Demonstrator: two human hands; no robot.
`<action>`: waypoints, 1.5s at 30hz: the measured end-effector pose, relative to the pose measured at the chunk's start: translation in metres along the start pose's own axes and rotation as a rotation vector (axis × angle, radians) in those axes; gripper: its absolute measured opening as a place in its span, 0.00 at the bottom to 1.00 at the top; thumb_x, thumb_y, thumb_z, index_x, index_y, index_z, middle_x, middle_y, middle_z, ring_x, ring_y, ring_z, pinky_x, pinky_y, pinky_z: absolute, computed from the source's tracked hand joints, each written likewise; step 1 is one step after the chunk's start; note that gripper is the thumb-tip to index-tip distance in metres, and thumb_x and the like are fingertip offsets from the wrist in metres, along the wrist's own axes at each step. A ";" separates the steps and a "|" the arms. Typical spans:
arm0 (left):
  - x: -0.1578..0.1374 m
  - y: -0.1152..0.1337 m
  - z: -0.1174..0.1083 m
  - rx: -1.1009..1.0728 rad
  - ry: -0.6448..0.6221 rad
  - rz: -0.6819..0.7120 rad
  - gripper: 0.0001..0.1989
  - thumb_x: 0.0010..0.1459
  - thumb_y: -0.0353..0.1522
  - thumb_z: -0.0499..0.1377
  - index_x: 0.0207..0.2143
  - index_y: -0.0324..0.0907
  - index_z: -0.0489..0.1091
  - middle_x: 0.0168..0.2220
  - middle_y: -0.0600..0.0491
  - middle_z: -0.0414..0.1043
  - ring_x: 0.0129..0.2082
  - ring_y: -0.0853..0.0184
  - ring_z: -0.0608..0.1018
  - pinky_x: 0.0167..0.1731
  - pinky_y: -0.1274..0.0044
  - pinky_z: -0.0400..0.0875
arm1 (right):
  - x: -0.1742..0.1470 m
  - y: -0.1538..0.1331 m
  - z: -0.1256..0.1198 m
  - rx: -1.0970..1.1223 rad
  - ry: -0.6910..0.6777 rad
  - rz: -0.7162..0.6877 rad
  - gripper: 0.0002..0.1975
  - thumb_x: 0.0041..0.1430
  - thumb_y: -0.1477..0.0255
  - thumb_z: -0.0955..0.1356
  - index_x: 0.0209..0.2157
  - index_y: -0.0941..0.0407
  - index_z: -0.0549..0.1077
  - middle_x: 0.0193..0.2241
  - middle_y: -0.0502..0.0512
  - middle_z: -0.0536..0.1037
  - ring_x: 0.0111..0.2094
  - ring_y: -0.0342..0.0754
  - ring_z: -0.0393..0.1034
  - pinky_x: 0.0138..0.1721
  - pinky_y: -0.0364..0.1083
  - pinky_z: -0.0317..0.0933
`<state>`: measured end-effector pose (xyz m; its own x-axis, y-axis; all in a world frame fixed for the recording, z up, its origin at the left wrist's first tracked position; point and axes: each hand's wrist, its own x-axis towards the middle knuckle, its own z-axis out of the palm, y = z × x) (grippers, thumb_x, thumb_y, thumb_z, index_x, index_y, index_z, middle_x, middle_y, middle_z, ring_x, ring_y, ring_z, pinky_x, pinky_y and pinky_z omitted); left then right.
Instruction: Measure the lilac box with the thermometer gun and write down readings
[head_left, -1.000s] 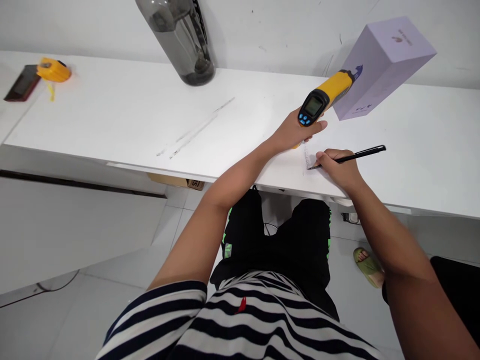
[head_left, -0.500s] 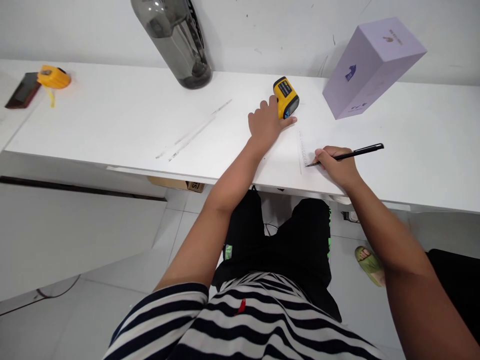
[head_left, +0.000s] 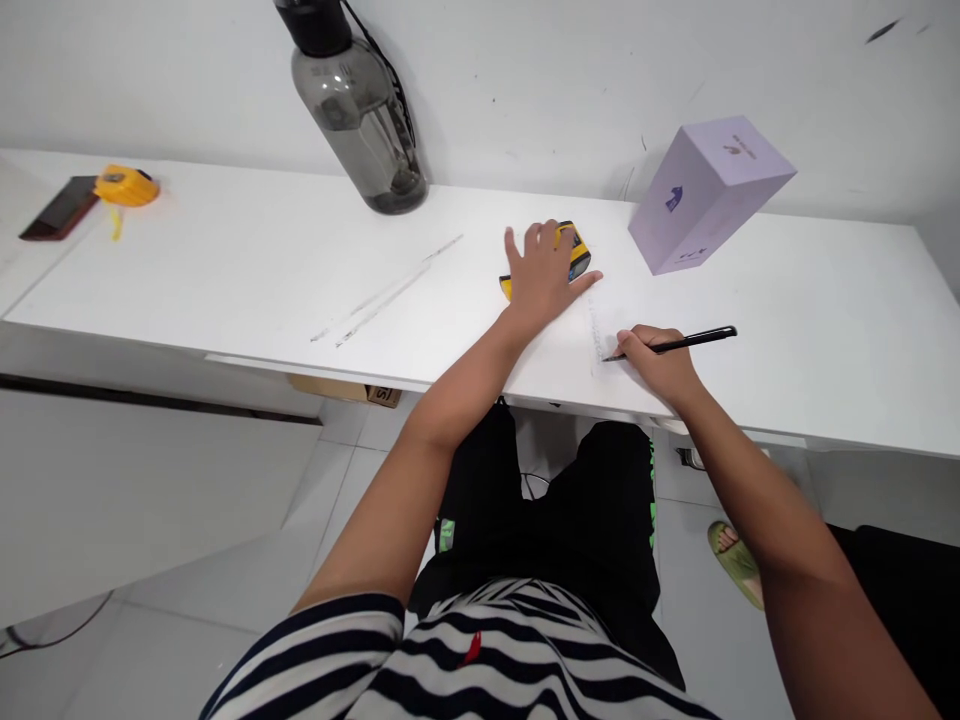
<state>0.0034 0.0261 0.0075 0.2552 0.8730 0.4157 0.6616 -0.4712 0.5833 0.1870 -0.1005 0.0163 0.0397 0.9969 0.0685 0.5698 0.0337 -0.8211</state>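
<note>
My left hand [head_left: 541, 270] lies over a yellow-and-black, gun-shaped handheld meter [head_left: 576, 252], its fingers spread and its palm covering the middle of it. The meter's head with a small screen shows past the fingers, and a bit of its other end pokes out by the wrist. My right hand [head_left: 660, 362] is closed around a black pen [head_left: 697, 340], which slants up to the right. The pen tip touches the white tabletop [head_left: 450, 320] at the lower end of a faint column of small scribbled marks [head_left: 594, 325].
A grey water bottle [head_left: 367, 140] and a lilac box [head_left: 705, 200] stand by the wall. On the left lie a yellow tape measure [head_left: 126, 186] and a dark flat object [head_left: 61, 208]. Two dark streaks [head_left: 390, 295] cross the tabletop. Another person's foot in a green slipper [head_left: 739, 565] shows below right.
My left hand's fingers have spread out over the meter, which has turned slightly and sits closer to the marks. My right hand keeps the pen at the marks. The whole view has tilted up.
</note>
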 end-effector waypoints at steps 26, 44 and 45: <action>-0.014 0.012 0.015 0.000 -0.346 0.427 0.19 0.68 0.43 0.53 0.31 0.43 0.76 0.34 0.49 0.79 0.35 0.63 0.77 0.31 0.70 0.60 | 0.000 0.006 0.001 0.044 0.021 -0.035 0.18 0.56 0.60 0.67 0.17 0.54 0.73 0.17 0.50 0.70 0.24 0.47 0.64 0.30 0.47 0.58; -0.001 -0.005 -0.016 0.317 -0.177 -0.227 0.39 0.51 0.55 0.67 0.60 0.44 0.70 0.65 0.39 0.65 0.72 0.39 0.53 0.70 0.50 0.33 | 0.017 0.046 0.014 0.041 0.484 -0.003 0.25 0.57 0.64 0.69 0.57 0.53 0.70 0.45 0.57 0.76 0.35 0.49 0.71 0.40 0.52 0.70; -0.001 -0.004 -0.018 0.344 -0.218 -0.243 0.38 0.53 0.55 0.66 0.59 0.43 0.69 0.63 0.38 0.66 0.69 0.40 0.58 0.70 0.49 0.35 | 0.017 0.046 0.014 0.054 0.471 0.021 0.26 0.57 0.64 0.69 0.57 0.53 0.70 0.46 0.58 0.77 0.35 0.48 0.70 0.42 0.53 0.71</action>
<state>-0.0124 0.0247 0.0176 0.1823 0.9761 0.1181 0.9061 -0.2134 0.3653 0.2028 -0.0805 -0.0283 0.4261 0.8566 0.2909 0.5218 0.0299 -0.8525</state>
